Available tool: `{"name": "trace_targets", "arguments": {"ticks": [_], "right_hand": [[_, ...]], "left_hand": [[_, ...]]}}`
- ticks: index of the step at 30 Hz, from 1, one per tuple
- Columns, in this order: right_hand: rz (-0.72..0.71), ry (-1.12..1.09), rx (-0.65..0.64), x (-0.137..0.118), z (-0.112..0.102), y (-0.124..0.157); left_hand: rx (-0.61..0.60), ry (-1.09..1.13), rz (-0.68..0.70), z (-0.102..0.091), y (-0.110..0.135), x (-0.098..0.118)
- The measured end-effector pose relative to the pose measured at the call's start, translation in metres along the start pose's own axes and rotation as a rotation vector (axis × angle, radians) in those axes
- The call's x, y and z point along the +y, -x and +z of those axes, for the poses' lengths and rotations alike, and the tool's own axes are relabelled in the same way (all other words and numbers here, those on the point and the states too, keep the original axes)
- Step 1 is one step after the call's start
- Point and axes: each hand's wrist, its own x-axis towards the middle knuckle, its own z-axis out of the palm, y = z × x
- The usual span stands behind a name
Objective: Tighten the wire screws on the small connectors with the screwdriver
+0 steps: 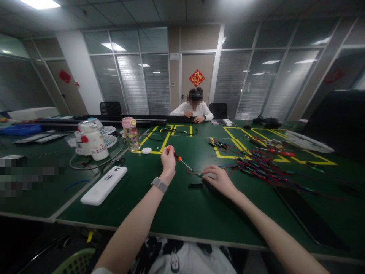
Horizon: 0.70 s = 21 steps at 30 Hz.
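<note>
My left hand (169, 160) is closed around the orange-and-black handle of a screwdriver (186, 164). Its thin metal shaft slants down to the right, and the tip is close to a small green terminal connector (200, 175) with a red wire. My right hand (217, 179) pinches that connector by its right side, low over the green table (171, 213). Just below the connector lies a short black strip (195, 185). Whether the screwdriver tip touches the connector I cannot tell.
To the right lies a tangled heap of red and black wires (262, 167). A dark phone-like slab (308, 217) rests nearer me. On the left are a white power bank (104, 185), a white jug (95, 142) and a pink-lidded bottle (131, 135). A person (194, 108) sits opposite.
</note>
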Motion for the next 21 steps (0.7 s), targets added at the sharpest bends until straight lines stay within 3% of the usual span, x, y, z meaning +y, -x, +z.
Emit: {"name": "trace_targets", "arguments": {"ticks": [5,8,9,11,14,17,21], "right_hand": [[-0.051,0.072,-0.134,0.008,-0.002,-0.001],[-0.044,0.089,-0.165,0.013,-0.001,-0.001],[-0.042,0.092,-0.170,0.013,0.000,-0.001],[-0.045,0.099,-0.177,0.012,0.000,-0.002],[-0.048,0.110,-0.178,0.006,0.002,-0.002],[-0.070,0.120,-0.151,0.002,0.007,-0.002],[-0.093,0.128,-0.111,0.001,0.014,-0.003]], "left_hand": [[-0.222,0.079,-0.118,0.003,0.008,0.013],[-0.428,0.038,-0.141,-0.002,0.014,0.027],[-0.537,-0.007,-0.157,-0.004,0.015,0.032],[-0.922,-0.291,-0.124,-0.010,0.018,0.040],[-1.247,-0.707,0.045,-0.013,0.022,0.043],[-1.257,-0.995,0.186,-0.011,0.026,0.036],[-1.125,-1.235,0.256,-0.008,0.030,0.026]]}}
